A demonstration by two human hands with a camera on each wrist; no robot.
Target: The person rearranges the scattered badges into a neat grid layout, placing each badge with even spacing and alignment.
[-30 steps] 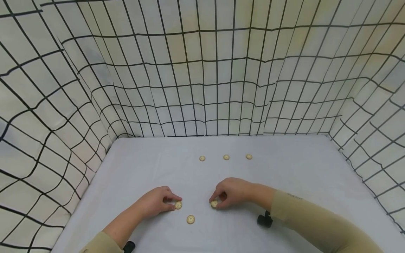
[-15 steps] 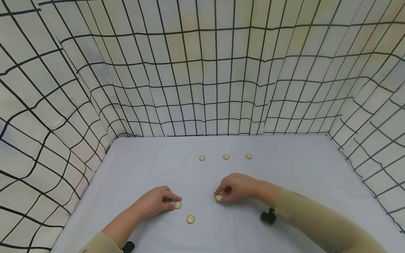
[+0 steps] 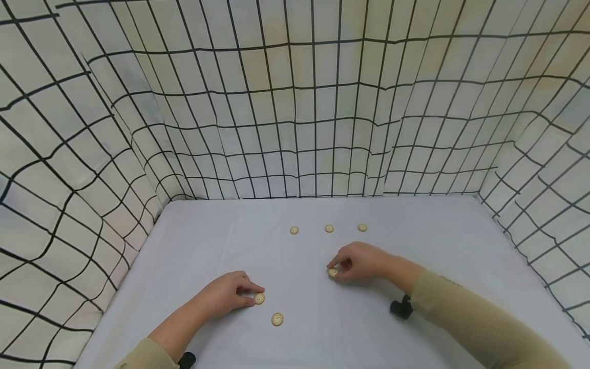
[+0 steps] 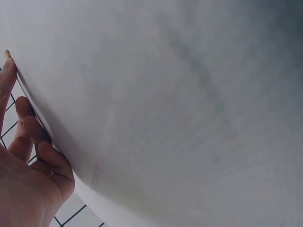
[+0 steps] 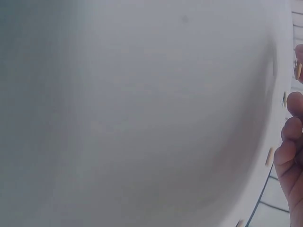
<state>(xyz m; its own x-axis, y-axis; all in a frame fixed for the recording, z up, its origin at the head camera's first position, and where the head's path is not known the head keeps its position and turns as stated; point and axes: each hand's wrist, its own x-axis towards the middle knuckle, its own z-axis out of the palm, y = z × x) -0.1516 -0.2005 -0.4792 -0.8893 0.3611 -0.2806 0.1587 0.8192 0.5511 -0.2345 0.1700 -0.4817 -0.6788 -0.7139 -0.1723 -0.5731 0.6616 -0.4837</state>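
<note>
My left hand [image 3: 232, 293] pinches a pale round button [image 3: 259, 298] between thumb and index finger at the white tabletop, front left of centre. In the left wrist view only a thin edge of this button [image 4: 7, 54] shows past the fingertip. My right hand [image 3: 361, 261] holds another such button [image 3: 333, 272] between thumb and finger; the right wrist view shows this button [image 5: 298, 70] edge-on, lifted off the cloth. A loose button [image 3: 277, 319] lies flat just in front of my left hand. Both held buttons are partly covered by fingertips.
Farther back lie three more buttons in a row: a left one [image 3: 294, 230], a middle one [image 3: 329, 228] and a right one [image 3: 362, 227]. White cloth covers the table [image 3: 221, 230]. Black netting [image 3: 304, 123] over pale fabric walls encloses the back and sides.
My right hand has carried its button away from me and to the right, toward the back row. The left hand and the loose buttons have stayed in place.
</note>
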